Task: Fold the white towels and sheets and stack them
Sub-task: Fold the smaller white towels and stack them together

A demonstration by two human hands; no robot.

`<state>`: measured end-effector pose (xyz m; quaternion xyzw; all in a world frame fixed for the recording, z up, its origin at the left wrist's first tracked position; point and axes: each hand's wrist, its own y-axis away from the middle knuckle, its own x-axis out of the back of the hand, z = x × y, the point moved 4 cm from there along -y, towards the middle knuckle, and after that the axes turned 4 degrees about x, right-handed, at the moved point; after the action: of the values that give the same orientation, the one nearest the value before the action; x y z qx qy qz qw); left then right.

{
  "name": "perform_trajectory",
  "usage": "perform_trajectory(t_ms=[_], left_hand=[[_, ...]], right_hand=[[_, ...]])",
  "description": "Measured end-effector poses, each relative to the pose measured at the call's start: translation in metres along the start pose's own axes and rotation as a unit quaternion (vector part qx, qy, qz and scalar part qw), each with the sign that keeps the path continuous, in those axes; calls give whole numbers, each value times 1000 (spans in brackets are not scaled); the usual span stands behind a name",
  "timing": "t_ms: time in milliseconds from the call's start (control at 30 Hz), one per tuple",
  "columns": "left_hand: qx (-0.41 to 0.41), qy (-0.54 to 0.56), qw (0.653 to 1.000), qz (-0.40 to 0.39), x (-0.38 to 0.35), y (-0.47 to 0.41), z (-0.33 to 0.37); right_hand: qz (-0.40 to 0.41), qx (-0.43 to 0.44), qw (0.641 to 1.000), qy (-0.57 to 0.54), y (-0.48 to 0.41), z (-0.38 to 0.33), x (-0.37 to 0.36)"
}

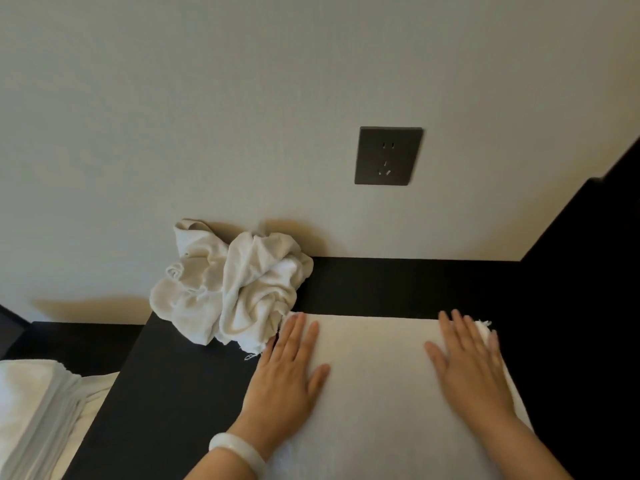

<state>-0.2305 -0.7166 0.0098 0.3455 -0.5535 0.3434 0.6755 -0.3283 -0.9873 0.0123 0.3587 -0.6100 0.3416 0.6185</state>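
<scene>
Here, at 8 o'clock in the view, a stack [34,410] of folded white towels lies at the left edge, its layered edges facing right. Just right of it runs the black bench [166,393], reaching back to the pale wall [207,98]. At 10 o'clock from the flat towel [377,393] a heap [228,289] of crumpled white cloth sits on the bench against the wall, its near edge at the towel's far left corner. The left hand [287,372] lies palm down on the towel's left edge, fingers straight toward 12 o'clock, thumb spread toward 2 o'clock; it presses and grasps nothing. A white bangle [239,448] circles that wrist. The towel is spread smooth on the bench at 6 o'clock in the view, its far edge parallel to the wall with a strip of bare bench between. At 12 o'clock from it a dark socket [388,155] is set in the wall. The right hand [471,368], a little blurred, rests palm down near the towel's far right corner, fingers straight toward 11 o'clock, thumb out toward 9 o'clock, likewise released. A frayed corner shows just past its fingertips. At 3 o'clock a dark panel [588,271] rises beside the bench.
</scene>
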Motion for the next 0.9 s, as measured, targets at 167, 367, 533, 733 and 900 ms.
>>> perform_trajectory(t_ms=[167,367,533,733,900], left_hand=[[-15,-41,999,19,19,-8,31],[-15,-36,999,-2,-2,-12,23],[-12,-33,999,6,10,-8,43],[-69,-21,997,7,-2,5,59],[-8,-47,999,2,3,-8,23]], right_hand=[[8,89,995,-32,6,-19,4],[-23,4,1000,-12,-10,39,4],[51,44,998,-19,-6,3,19],[-12,145,988,-53,19,-29,-12],[-24,-13,1000,10,4,27,4]])
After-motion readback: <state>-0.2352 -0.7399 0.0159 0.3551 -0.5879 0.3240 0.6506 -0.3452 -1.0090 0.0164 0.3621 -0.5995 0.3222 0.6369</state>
